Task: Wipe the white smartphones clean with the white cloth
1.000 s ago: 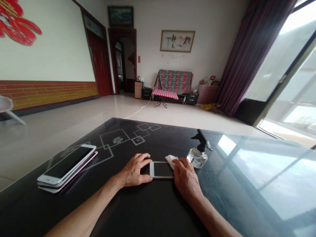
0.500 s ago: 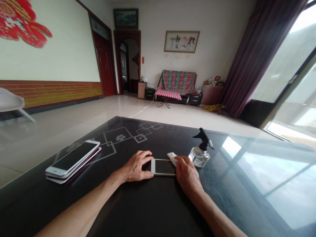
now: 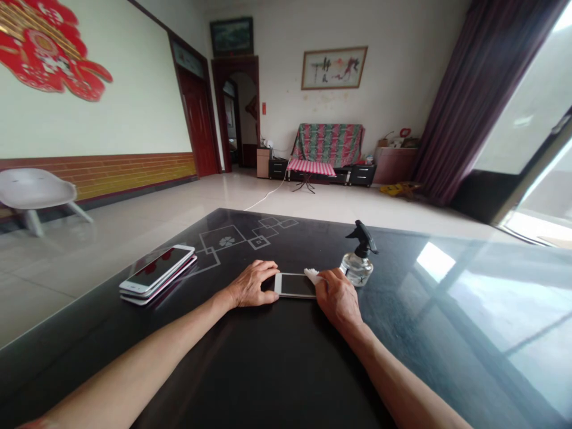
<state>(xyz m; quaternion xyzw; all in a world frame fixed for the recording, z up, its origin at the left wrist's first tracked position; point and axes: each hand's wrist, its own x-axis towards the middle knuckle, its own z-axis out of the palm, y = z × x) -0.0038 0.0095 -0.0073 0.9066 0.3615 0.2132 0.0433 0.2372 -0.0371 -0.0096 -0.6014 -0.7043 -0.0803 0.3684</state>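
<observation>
A white-framed smartphone (image 3: 297,285) with a dark screen lies flat on the black table (image 3: 263,363). My left hand (image 3: 254,285) steadies its left end, thumb at the near corner and fingers at the far one. A folded white tissue (image 3: 312,274) is pinched in my right hand (image 3: 338,296), over the phone's right end, which the hand hides. Just beyond that hand stands a clear spray bottle (image 3: 356,268) with a black trigger head. Off to the left, several phones (image 3: 158,271) lie stacked, the top one white and screen up.
Light squares and a flower pattern mark the tabletop's far left part. A white chair (image 3: 38,189) stands on the floor at left. Farther back are a small table with a striped cloth (image 3: 311,167) and low black cabinets (image 3: 362,174). A purple curtain (image 3: 473,89) hangs at right.
The camera view has shifted, so more of the chair shows at left. Both hands keep their places at the phone, the tissue still in the right one.
</observation>
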